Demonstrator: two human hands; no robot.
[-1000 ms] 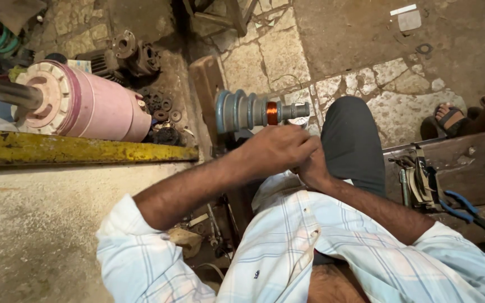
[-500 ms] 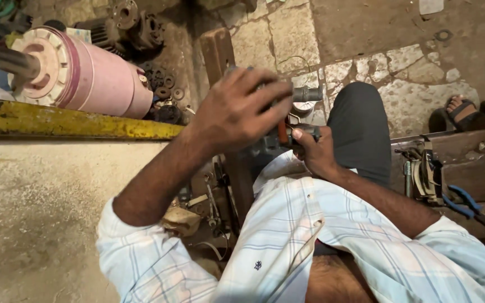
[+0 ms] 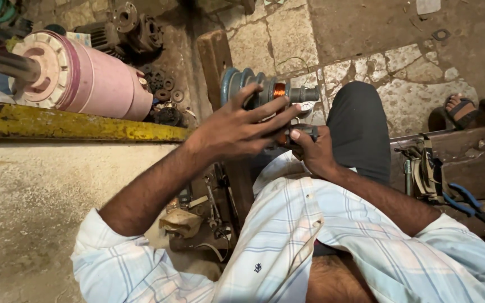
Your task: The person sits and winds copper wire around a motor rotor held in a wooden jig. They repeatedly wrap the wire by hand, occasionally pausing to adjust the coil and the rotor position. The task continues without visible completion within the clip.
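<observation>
Head view: left hand [image 3: 237, 126] lay spread over the rotor [image 3: 265, 92], fingers extended, not clasped. Right hand [image 3: 312, 151] closed on a small dark part [image 3: 301, 132] at the rotor's 5 o'clock. Pink motor [image 3: 85, 78] stood at 9 o'clock; pliers [image 3: 467, 202] at 4 o'clock.

The person wears a light shirt [image 3: 287, 235] in pale blue and white, checked with thin darker lines, with a small dark emblem on the front. Its sleeves are rolled up above the elbows, leaving both forearms bare. The shirt hangs open low at the front. The trousers [image 3: 357, 129] are dark, nearly black. The left hand [image 3: 237, 126] and right hand [image 3: 315, 151] are bare, without gloves, rings or a watch.
</observation>
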